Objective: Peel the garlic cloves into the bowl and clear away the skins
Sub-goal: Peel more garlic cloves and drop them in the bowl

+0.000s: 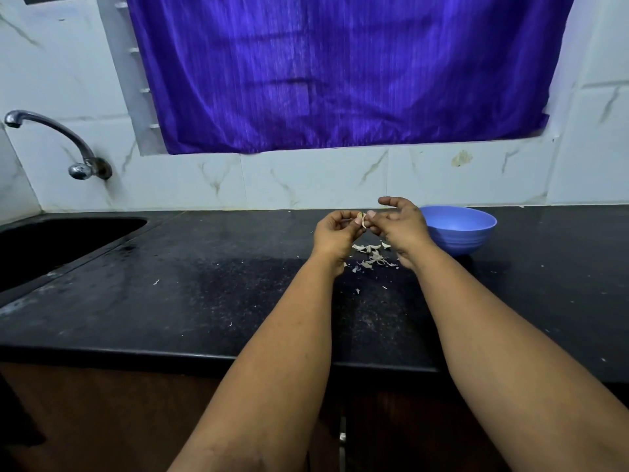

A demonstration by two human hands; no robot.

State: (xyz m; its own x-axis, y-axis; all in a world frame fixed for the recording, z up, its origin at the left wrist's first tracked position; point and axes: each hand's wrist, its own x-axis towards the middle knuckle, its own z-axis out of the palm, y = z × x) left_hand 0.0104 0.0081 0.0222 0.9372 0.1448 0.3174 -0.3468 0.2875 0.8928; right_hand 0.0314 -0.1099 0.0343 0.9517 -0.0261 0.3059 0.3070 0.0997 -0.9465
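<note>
**Two hands pinching one garlic clove above the skins**

We are looking down at a black table with both bare forearms reaching out over it. The left hand and the right hand are meeting in the air above the table, and between them they are pinching a small pale garlic clove. The left hand's fingers are curling inward, with the thumb pressing against the clove. The right hand is gripping the clove's other side with its thumb and a lower finger, while its forefinger is sticking out and up, free of the clove. We cannot tell how much skin is clinging to the clove, as it is too small to make out.

Directly below the hands, a loose scatter of garlic skins is lying on the table, with a few stray flakes lying farther toward us and off to the left.

A blue bowl is sitting on the table just to the right of the right hand, partly hidden behind it. We cannot see what is lying inside.

To the far left, a dark sink is set into the table, with a metal tap coming out of the tiled wall above it. A purple curtain is hanging behind the table.
</note>
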